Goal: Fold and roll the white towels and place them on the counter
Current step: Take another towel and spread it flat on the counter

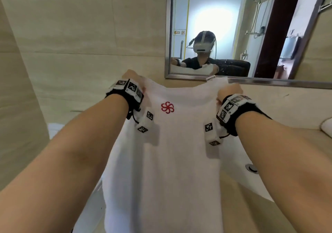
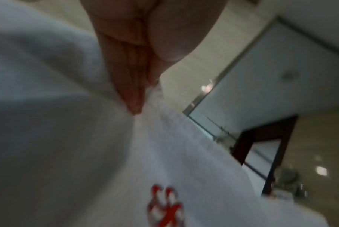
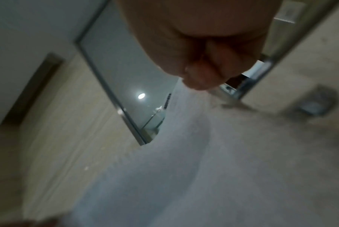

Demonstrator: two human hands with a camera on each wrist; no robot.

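A person holds a white towel (image 1: 165, 161) up in front of them with both arms stretched forward, over a beige counter (image 1: 296, 153) below a wall mirror (image 1: 233, 26).

The left hand (image 1: 130, 75) grips the towel's top left corner; in the left wrist view its fingers (image 2: 133, 98) lie straight and close together against the cloth, with the thumb pressed toward them, pinching the edge. The right hand (image 1: 229, 90) grips the top right corner; in the right wrist view its fingers (image 3: 203, 76) are curled tight around the cloth. The top edge sags slightly between the two hands, and the rest of the towel hangs down toward the bottom of the head view.

A red pinwheel-shaped logo (image 1: 167, 107) is stitched near the top of the towel, left of centre; it carries no readable letters. A small white label (image 1: 210, 78) sticks up from the top edge near the right hand; its print is too small to read.

Both wrists wear black bands carrying white blocks printed with black-and-white square code markers.

The mirror shows the person wearing a white headset, and a yellow sign (image 1: 179, 32) with a Chinese character beside a door handle. A round metal drain fitting (image 1: 252, 168) shows in the counter at right, and part of another white towel (image 1: 327, 126) lies at the far right edge.
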